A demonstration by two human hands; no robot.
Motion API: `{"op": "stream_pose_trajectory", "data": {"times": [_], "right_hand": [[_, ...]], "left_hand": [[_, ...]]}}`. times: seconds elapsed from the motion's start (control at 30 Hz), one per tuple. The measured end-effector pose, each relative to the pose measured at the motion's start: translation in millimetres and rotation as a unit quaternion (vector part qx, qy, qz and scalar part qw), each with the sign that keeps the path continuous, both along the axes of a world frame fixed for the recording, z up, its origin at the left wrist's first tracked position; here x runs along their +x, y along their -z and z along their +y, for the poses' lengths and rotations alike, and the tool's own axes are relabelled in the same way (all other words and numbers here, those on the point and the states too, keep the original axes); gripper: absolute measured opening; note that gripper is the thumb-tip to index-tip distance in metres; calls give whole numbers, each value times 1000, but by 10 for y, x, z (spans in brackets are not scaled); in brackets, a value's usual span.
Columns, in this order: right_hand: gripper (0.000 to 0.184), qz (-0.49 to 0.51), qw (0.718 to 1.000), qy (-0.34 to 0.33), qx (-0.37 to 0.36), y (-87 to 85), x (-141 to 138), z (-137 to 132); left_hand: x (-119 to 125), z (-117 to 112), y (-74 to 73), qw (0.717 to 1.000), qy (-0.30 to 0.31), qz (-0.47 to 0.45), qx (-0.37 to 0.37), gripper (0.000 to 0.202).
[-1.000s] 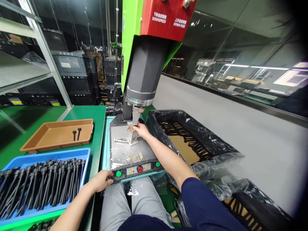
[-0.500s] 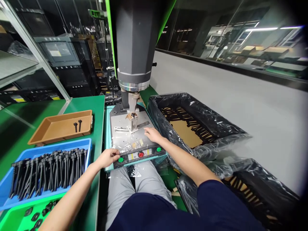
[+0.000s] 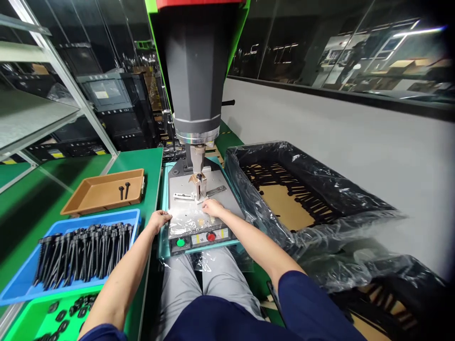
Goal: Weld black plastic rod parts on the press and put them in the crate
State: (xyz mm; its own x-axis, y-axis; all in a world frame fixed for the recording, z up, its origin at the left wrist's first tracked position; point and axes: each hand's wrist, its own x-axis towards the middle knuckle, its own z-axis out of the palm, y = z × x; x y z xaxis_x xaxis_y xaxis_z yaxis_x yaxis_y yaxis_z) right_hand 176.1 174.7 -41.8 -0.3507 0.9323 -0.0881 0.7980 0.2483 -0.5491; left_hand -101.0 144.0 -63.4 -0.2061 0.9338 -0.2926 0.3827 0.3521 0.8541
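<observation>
"black part, that little dark thing: where is it?"

"it sits at the top of the metal holder, just under the pale tip of the big press."

"which hand is closer?"

"the right hand. its fingers are low, just by the foot of the holder, so the part is past them, higher up and a tiny bit to the left."

"are those fingers apart?"

"they're bent and bunched close. i can't tell if they pinch anything."

"which way does the part's long side go?"

"can't tell. only a dark bit shows on top. the holder itself stands up straight."

"and the left hand?"

"farther off, by the left edge of the steel plate. its fingers are curled close, and i can't tell if they grip the edge."

"what's by that arm?"

"a blue tray with lots of long black pieces."
</observation>
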Motion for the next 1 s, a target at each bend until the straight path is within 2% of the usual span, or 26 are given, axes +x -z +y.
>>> {"op": "stream_pose_trajectory", "data": {"times": [0.13,0.27,0.43,0.57,0.67,0.77,1.0], "right_hand": [[14,32,999,-19,-5,-77,93,-5],[14,123,992,-15,29,-234,247,54],[10,284,959,21,19,-461,418,338],[8,359,930,75,11,-573,424,608],[6,369,925,92,27,-608,418,762],[7,368,924,97,36,-598,434,863],[11,379,921,91,11,-489,441,951]], "left_hand": [[-47,-17,-172,995,8,-102,10,39],[-53,77,-502,982,36,-179,50,43],[99,462,-947,971,54,-207,103,49],[298,840,-1173,970,33,-181,160,49],[394,1056,-1263,971,26,-140,194,47],[425,1211,-1287,972,24,-90,216,44],[408,1420,-1177,977,25,11,211,33]]}}
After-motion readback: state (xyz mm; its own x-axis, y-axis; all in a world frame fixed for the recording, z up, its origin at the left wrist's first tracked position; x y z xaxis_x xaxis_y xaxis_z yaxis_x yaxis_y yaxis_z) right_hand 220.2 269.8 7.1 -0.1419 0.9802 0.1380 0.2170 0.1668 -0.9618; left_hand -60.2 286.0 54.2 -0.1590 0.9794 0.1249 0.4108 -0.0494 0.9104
